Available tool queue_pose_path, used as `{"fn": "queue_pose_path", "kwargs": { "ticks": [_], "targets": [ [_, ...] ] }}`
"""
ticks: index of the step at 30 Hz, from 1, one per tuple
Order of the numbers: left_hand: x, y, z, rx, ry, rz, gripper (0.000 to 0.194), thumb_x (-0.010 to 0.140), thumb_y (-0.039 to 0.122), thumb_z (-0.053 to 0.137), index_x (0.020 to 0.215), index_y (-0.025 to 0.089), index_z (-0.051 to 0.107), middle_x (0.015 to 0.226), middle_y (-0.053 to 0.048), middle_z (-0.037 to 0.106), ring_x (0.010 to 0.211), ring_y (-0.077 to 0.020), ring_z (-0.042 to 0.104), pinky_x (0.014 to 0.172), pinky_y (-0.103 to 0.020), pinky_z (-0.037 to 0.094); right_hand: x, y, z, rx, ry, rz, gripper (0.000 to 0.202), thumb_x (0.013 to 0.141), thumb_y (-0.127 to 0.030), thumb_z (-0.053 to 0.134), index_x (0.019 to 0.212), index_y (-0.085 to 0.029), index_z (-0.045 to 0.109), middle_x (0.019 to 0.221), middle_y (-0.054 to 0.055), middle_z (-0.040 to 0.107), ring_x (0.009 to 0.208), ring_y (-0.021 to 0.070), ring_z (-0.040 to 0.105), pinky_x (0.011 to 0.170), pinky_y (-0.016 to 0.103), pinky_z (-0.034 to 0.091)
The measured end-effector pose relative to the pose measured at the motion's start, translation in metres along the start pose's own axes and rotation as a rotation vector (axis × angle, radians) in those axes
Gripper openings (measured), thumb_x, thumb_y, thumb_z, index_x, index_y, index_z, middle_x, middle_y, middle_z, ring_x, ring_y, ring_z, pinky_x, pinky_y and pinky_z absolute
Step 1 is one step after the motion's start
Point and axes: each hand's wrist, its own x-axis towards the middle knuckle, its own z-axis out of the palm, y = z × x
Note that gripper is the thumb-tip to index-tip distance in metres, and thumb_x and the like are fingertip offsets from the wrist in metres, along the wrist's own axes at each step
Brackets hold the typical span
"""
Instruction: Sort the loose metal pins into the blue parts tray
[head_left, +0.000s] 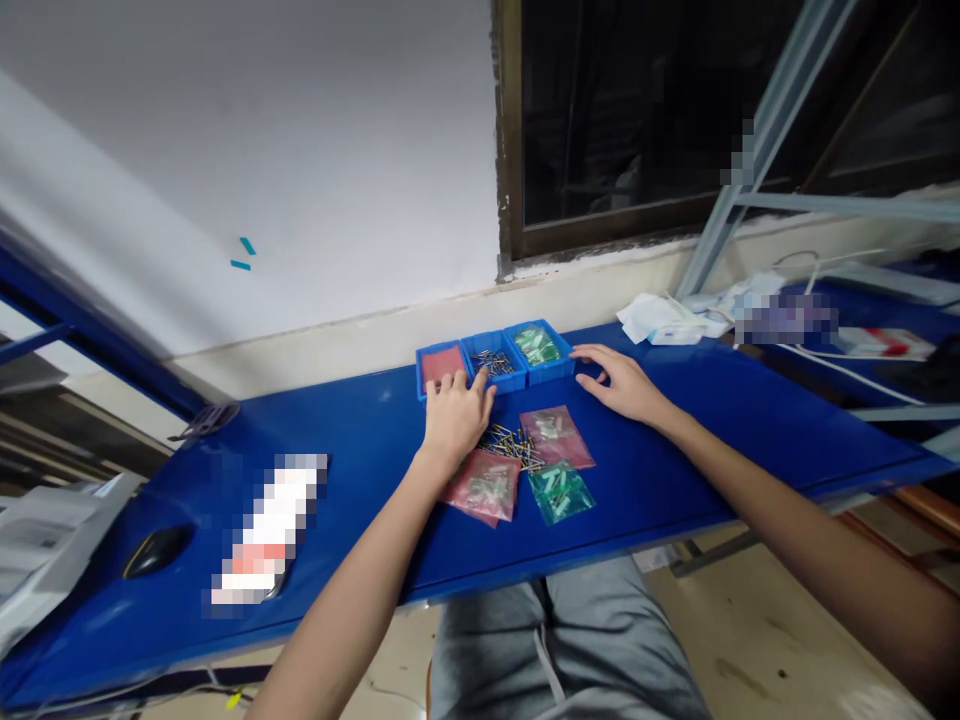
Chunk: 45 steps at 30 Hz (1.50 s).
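Observation:
Three blue bins stand side by side on the blue table. The left bin (421,381) holds red plastic bags (442,367), the middle bin (511,382) small metal pin-like parts (491,362), the right bin (551,374) green bags (536,345). My left hand (456,415) lies with fingers spread at the front of the left and middle bins; its fingertips reach their rims. Beside the right bin's right corner is my right hand (621,382), fingers curved and thumb apart. Between my arms lie loose metal parts (511,447), filled red bags (491,486) and a filled green bag (561,492).
On the left are a black mouse (157,551), a blurred-out flat object (270,530) and a white box-like item (60,550). Crumpled white wrapping (667,320) and cables lie at the back right, by a metal frame (765,110). A wall (337,150) rises behind the bins.

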Motion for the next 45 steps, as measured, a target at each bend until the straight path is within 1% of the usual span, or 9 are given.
{"fn": "queue_pose_path", "kwargs": {
  "ticks": [4, 7, 10, 15, 21, 26, 36, 42, 45],
  "targets": [
    [-0.015, 0.013, -0.039, -0.009, 0.113, 0.045, 0.043, 0.102, 0.032, 0.041, 0.142, 0.02, 0.05, 0.116, -0.017, 0.061, 0.106, -0.0339, 0.054, 0.088, -0.046, 0.04, -0.001, -0.01, -0.003, -0.035, -0.039, -0.03, 0.037, 0.09, -0.027, 0.054, 0.125, -0.02, 0.06, 0.135, 0.013, 0.056, 0.115, 0.0296, 0.059, 0.083, 0.043, 0.057],
    [-0.048, 0.026, -0.076, -0.157, 0.249, -0.019, 0.041, 0.1, 0.034, 0.047, 0.138, 0.022, 0.054, 0.119, -0.015, 0.06, 0.109, -0.0328, 0.054, 0.09, -0.045, 0.042, -0.003, -0.014, -0.003, -0.106, -0.048, -0.065, 0.035, 0.092, -0.025, 0.051, 0.126, -0.021, 0.06, 0.133, 0.012, 0.054, 0.124, 0.0294, 0.053, 0.103, 0.049, 0.046],
    [-0.088, 0.036, -0.092, -0.475, 0.317, -0.143, 0.034, 0.099, 0.031, 0.049, 0.132, 0.024, 0.058, 0.117, -0.009, 0.062, 0.105, -0.0253, 0.058, 0.091, -0.038, 0.045, -0.002, -0.015, -0.003, -0.155, -0.05, -0.081, 0.034, 0.093, -0.023, 0.049, 0.125, -0.022, 0.061, 0.129, 0.012, 0.055, 0.126, 0.0295, 0.051, 0.11, 0.052, 0.039],
    [-0.117, 0.031, -0.068, -0.629, 0.294, -0.364, 0.026, 0.1, 0.032, 0.048, 0.116, 0.023, 0.065, 0.113, -0.006, 0.065, 0.106, -0.0222, 0.061, 0.09, -0.033, 0.048, -0.01, -0.045, -0.01, -0.087, -0.039, -0.127, 0.028, 0.096, -0.021, 0.046, 0.115, -0.023, 0.066, 0.122, 0.011, 0.058, 0.118, 0.0271, 0.056, 0.104, 0.05, 0.045],
    [-0.108, 0.001, -0.044, -0.533, 0.092, -0.381, 0.035, 0.099, 0.041, 0.045, 0.124, 0.024, 0.062, 0.119, -0.008, 0.062, 0.109, -0.0259, 0.06, 0.093, -0.038, 0.049, -0.088, -0.125, 0.007, 0.03, 0.1, 0.046, 0.026, 0.098, -0.021, 0.047, 0.119, -0.025, 0.061, 0.122, 0.009, 0.059, 0.117, 0.0248, 0.055, 0.101, 0.044, 0.047],
    [-0.111, -0.014, -0.028, -0.443, -0.081, -0.418, 0.041, 0.098, 0.044, 0.046, 0.129, 0.021, 0.058, 0.121, -0.01, 0.062, 0.113, -0.03, 0.057, 0.098, -0.044, 0.046, -0.126, -0.136, 0.015, -0.11, 0.013, 0.059, 0.026, 0.095, -0.024, 0.055, 0.12, -0.025, 0.061, 0.134, 0.012, 0.052, 0.125, 0.0299, 0.048, 0.102, 0.049, 0.046],
    [-0.093, -0.003, -0.033, -0.413, -0.142, -0.379, 0.04, 0.094, 0.033, 0.054, 0.132, 0.019, 0.054, 0.116, -0.013, 0.062, 0.11, -0.0307, 0.058, 0.089, -0.042, 0.049, -0.097, -0.118, 0.013, -0.086, -0.126, -0.049, 0.022, 0.092, -0.027, 0.058, 0.113, -0.029, 0.062, 0.136, 0.012, 0.054, 0.127, 0.0346, 0.048, 0.1, 0.059, 0.047],
    [-0.074, -0.018, -0.044, -0.565, 0.003, -0.412, 0.031, 0.092, 0.03, 0.055, 0.121, 0.019, 0.054, 0.097, -0.007, 0.067, 0.085, -0.0228, 0.066, 0.073, -0.033, 0.05, -0.034, -0.114, 0.011, 0.097, -0.15, -0.054, 0.021, 0.096, -0.021, 0.051, 0.113, -0.027, 0.062, 0.116, 0.008, 0.065, 0.111, 0.0256, 0.059, 0.096, 0.046, 0.049],
    [-0.06, -0.02, -0.032, -0.61, -0.061, -0.375, 0.025, 0.089, 0.024, 0.056, 0.113, 0.018, 0.055, 0.088, -0.005, 0.067, 0.076, -0.02, 0.065, 0.068, -0.029, 0.048, 0.0, -0.119, 0.03, 0.145, -0.247, -0.038, 0.024, 0.092, -0.022, 0.057, 0.116, -0.023, 0.061, 0.111, 0.007, 0.067, 0.1, 0.0225, 0.062, 0.088, 0.038, 0.05]
  ]
}}
